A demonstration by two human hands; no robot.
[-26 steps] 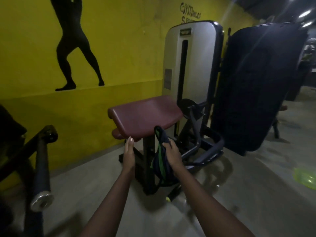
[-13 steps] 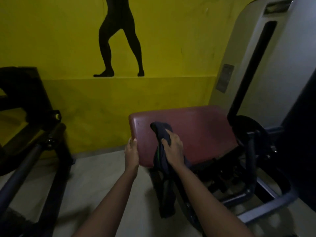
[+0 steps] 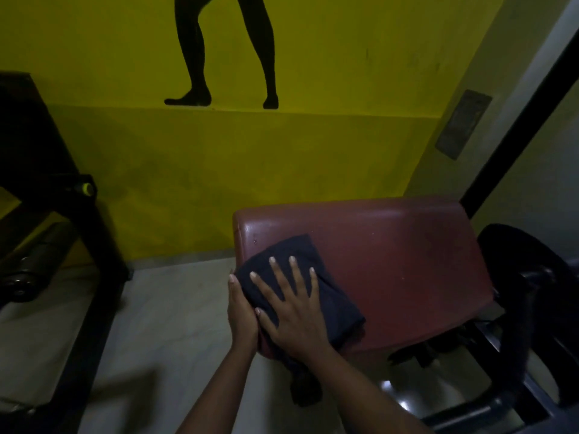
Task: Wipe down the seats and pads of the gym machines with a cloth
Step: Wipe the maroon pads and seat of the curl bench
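A maroon padded seat [image 3: 391,255] of a gym machine fills the centre right. A dark navy cloth [image 3: 291,249] lies folded on its near left corner, with one end hanging off the front edge. My right hand [image 3: 289,311] presses flat on the cloth, fingers spread. My left hand [image 3: 241,314] grips the seat's left edge beside the cloth, touching my right thumb.
A yellow wall [image 3: 282,158] with a black leg silhouette stands close behind. A black machine frame [image 3: 91,233] with a roller pad sits at the left. The grey weight-stack housing [image 3: 539,145] and black tubular frame [image 3: 513,399] crowd the right. Pale floor lies below.
I have stepped closer over the seat. My right hand has spread the bunched cloth flat onto the pad and opened out on it. My left hand stays on the seat's left edge.
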